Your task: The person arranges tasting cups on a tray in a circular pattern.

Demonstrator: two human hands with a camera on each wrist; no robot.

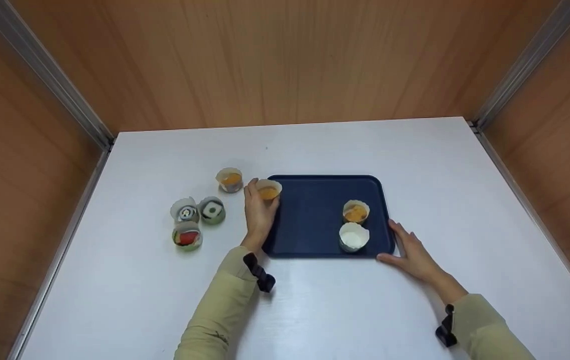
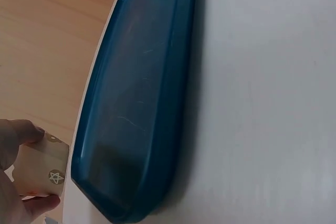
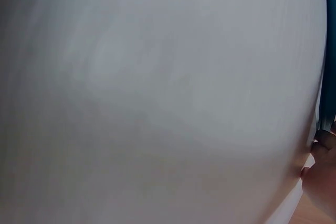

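In the head view my left hand point(image 1: 259, 212) grips a paper baking cup with orange contents point(image 1: 268, 190) at the blue tray's far left corner. The left wrist view shows thumb and fingers around the cup's pale side point(image 2: 42, 169), printed with a star. My right hand point(image 1: 417, 257) touches the near right corner of the blue tray point(image 1: 310, 215), fingers extended along its right edge, thumb at the front edge. On the tray's right side stand a cup with orange-brown contents point(image 1: 356, 213) and a white-looking cup point(image 1: 354, 237) in front of it.
Left of the tray another cup with orange contents point(image 1: 230, 180) stands on the white table point(image 1: 114, 290). Nearer are three more cups: one with a round black-and-white top point(image 1: 185, 211), one with a white piece point(image 1: 212, 210), one with red contents point(image 1: 187, 237). Wooden walls point(image 1: 285, 65) enclose the table.
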